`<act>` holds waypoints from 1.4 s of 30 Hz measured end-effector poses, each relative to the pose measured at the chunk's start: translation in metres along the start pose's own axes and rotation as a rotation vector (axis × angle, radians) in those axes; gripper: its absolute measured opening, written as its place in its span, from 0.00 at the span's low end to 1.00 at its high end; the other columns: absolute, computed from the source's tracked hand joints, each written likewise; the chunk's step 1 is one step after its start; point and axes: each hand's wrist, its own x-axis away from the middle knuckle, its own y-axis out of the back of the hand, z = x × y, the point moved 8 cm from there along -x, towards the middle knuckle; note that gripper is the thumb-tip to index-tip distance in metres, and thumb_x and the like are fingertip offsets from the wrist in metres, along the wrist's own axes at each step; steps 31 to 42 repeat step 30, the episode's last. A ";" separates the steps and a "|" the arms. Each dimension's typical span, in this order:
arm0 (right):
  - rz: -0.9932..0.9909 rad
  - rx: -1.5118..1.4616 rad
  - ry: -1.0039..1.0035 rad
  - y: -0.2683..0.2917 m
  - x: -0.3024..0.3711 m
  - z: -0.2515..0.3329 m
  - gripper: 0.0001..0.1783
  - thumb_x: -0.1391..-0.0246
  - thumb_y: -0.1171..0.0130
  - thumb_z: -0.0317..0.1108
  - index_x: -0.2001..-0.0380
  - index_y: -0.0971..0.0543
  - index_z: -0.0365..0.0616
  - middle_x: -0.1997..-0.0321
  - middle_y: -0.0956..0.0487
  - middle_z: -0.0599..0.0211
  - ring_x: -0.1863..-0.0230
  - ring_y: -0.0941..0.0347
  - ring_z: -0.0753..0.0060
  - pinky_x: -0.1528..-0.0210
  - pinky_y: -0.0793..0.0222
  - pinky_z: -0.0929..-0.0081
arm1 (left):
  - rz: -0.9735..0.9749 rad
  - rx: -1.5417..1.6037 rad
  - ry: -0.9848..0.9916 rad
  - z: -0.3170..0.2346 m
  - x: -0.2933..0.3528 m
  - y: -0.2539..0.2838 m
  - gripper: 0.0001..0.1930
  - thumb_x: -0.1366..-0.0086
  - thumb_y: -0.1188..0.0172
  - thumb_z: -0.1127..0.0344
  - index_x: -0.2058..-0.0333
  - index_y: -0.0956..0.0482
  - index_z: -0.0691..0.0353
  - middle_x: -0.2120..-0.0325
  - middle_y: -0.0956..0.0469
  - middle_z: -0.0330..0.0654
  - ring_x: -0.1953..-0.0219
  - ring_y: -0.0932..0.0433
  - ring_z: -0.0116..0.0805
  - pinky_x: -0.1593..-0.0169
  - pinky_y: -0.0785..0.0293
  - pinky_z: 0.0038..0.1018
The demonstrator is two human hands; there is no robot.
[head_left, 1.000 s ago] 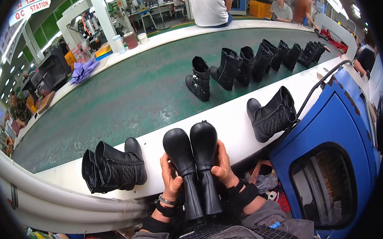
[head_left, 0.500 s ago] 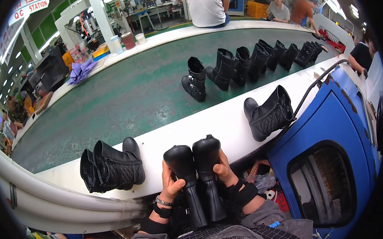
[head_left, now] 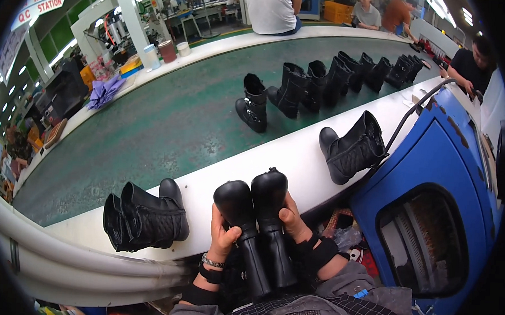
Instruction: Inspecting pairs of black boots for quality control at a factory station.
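Two black leather boots are held side by side over the near edge of the white ledge, toes pointing away and shafts running down toward my lap. My left hand (head_left: 222,235) wraps the outer side of the left boot (head_left: 233,202), its thumb along the inner edge. Around the outer side of the right boot (head_left: 269,193), my right hand (head_left: 296,220) is closed, its fingers mostly hidden. On the ledge to the left lies a pair of black boots (head_left: 151,218) with quilted panels. Another black quilted boot pair (head_left: 351,150) lies on the ledge to the right.
Beyond the white ledge (head_left: 218,175) runs a green conveyor belt (head_left: 152,136), carrying a row of upright black boots (head_left: 289,89). A blue machine (head_left: 427,159) with a dark window stands close on my right. Other people sit or work along the far side and at right.
Both hands have raised the two boots slightly away from me. The row on the belt has shifted a little left. At far right, a person has leaned further into view.
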 end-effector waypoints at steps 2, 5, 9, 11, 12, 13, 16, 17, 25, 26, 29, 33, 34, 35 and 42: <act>0.019 0.021 -0.002 0.003 -0.002 -0.005 0.55 0.60 0.36 0.65 0.37 0.42 0.38 0.43 0.33 0.63 0.42 0.37 0.71 0.39 0.42 0.73 | -0.015 0.003 0.011 0.003 -0.002 0.002 0.43 0.51 0.34 0.45 0.44 0.41 0.65 0.52 0.31 0.43 0.52 0.29 0.32 0.47 0.33 0.28; 0.005 0.056 0.005 0.006 -0.006 -0.008 0.53 0.57 0.40 0.68 0.38 0.41 0.38 0.44 0.33 0.63 0.43 0.37 0.72 0.40 0.42 0.74 | -0.033 0.028 0.035 0.008 -0.006 0.005 0.41 0.50 0.34 0.46 0.45 0.40 0.66 0.53 0.31 0.43 0.52 0.29 0.32 0.48 0.33 0.27; -0.031 0.098 -0.034 0.005 -0.010 -0.006 0.51 0.53 0.44 0.68 0.39 0.40 0.38 0.45 0.32 0.63 0.44 0.36 0.72 0.42 0.40 0.75 | -0.053 0.077 0.076 0.009 -0.012 0.008 0.41 0.50 0.35 0.46 0.45 0.39 0.66 0.53 0.31 0.42 0.51 0.31 0.31 0.46 0.35 0.28; -0.042 0.104 -0.045 0.008 -0.011 -0.008 0.50 0.52 0.45 0.68 0.39 0.40 0.38 0.45 0.31 0.63 0.45 0.36 0.72 0.42 0.40 0.75 | -0.057 0.077 0.068 0.011 -0.013 0.008 0.41 0.50 0.34 0.47 0.44 0.39 0.66 0.53 0.31 0.42 0.50 0.31 0.31 0.45 0.36 0.27; -0.043 0.076 -0.053 0.009 -0.011 -0.011 0.50 0.52 0.44 0.68 0.39 0.39 0.38 0.45 0.31 0.63 0.45 0.35 0.72 0.42 0.40 0.76 | -0.058 0.078 0.063 0.012 -0.013 0.009 0.42 0.51 0.34 0.47 0.44 0.39 0.66 0.53 0.31 0.42 0.50 0.31 0.31 0.45 0.36 0.27; -0.044 0.048 -0.061 0.009 -0.011 -0.013 0.50 0.52 0.44 0.67 0.39 0.39 0.38 0.45 0.31 0.63 0.45 0.35 0.73 0.43 0.39 0.76 | -0.071 0.078 0.065 0.013 -0.013 0.011 0.42 0.52 0.33 0.48 0.43 0.39 0.65 0.52 0.31 0.42 0.49 0.32 0.31 0.44 0.37 0.27; -0.043 0.014 -0.061 0.008 -0.010 -0.010 0.49 0.53 0.42 0.66 0.40 0.38 0.37 0.47 0.29 0.63 0.48 0.32 0.74 0.44 0.36 0.76 | -0.053 0.076 0.071 0.014 -0.013 0.013 0.43 0.52 0.32 0.50 0.42 0.40 0.65 0.51 0.31 0.41 0.48 0.32 0.31 0.44 0.37 0.27; -0.042 0.013 -0.065 0.008 -0.011 -0.010 0.49 0.53 0.42 0.66 0.40 0.38 0.37 0.47 0.29 0.63 0.48 0.32 0.74 0.44 0.36 0.76 | -0.057 0.075 0.073 0.013 -0.015 0.015 0.43 0.52 0.32 0.50 0.42 0.40 0.65 0.51 0.31 0.41 0.48 0.32 0.31 0.44 0.37 0.27; -0.019 -0.154 -0.214 0.005 -0.027 -0.012 0.39 0.49 0.37 0.55 0.45 0.33 0.34 0.52 0.26 0.64 0.54 0.28 0.76 0.50 0.30 0.77 | 0.018 0.223 0.350 0.025 -0.032 0.023 0.32 0.46 0.34 0.51 0.48 0.32 0.65 0.58 0.24 0.39 0.56 0.25 0.30 0.51 0.29 0.26; -0.028 -0.189 -0.283 0.002 -0.026 -0.011 0.37 0.47 0.37 0.53 0.45 0.33 0.34 0.53 0.25 0.64 0.54 0.27 0.76 0.50 0.29 0.77 | -0.016 0.258 0.461 0.031 -0.026 0.024 0.31 0.45 0.35 0.49 0.49 0.31 0.65 0.59 0.23 0.40 0.58 0.23 0.30 0.54 0.27 0.25; 0.007 -0.325 -0.451 0.002 -0.016 -0.018 0.36 0.46 0.38 0.50 0.44 0.35 0.35 0.52 0.25 0.62 0.55 0.25 0.75 0.50 0.28 0.76 | -0.085 0.570 0.696 0.052 -0.002 0.025 0.32 0.43 0.36 0.46 0.49 0.30 0.66 0.59 0.22 0.40 0.60 0.21 0.32 0.56 0.24 0.25; 0.006 -0.388 -0.531 0.005 -0.012 -0.032 0.37 0.47 0.37 0.50 0.43 0.37 0.36 0.52 0.24 0.61 0.55 0.25 0.75 0.50 0.27 0.76 | -0.093 0.571 0.704 0.054 0.004 0.026 0.32 0.43 0.36 0.46 0.49 0.30 0.66 0.59 0.22 0.40 0.60 0.21 0.32 0.56 0.24 0.25; 0.006 -0.388 -0.531 0.005 -0.012 -0.032 0.37 0.47 0.37 0.50 0.43 0.37 0.36 0.52 0.24 0.61 0.55 0.25 0.75 0.50 0.27 0.76 | -0.093 0.571 0.704 0.054 0.004 0.026 0.32 0.43 0.36 0.46 0.49 0.30 0.66 0.59 0.22 0.40 0.60 0.21 0.32 0.56 0.24 0.25; 0.006 -0.388 -0.531 0.005 -0.012 -0.032 0.37 0.47 0.37 0.50 0.43 0.37 0.36 0.52 0.24 0.61 0.55 0.25 0.75 0.50 0.27 0.76 | -0.093 0.571 0.704 0.054 0.004 0.026 0.32 0.43 0.36 0.46 0.49 0.30 0.66 0.59 0.22 0.40 0.60 0.21 0.32 0.56 0.24 0.25; 0.006 -0.388 -0.531 0.005 -0.012 -0.032 0.37 0.47 0.37 0.50 0.43 0.37 0.36 0.52 0.24 0.61 0.55 0.25 0.75 0.50 0.27 0.76 | -0.093 0.571 0.704 0.054 0.004 0.026 0.32 0.43 0.36 0.46 0.49 0.30 0.66 0.59 0.22 0.40 0.60 0.21 0.32 0.56 0.24 0.25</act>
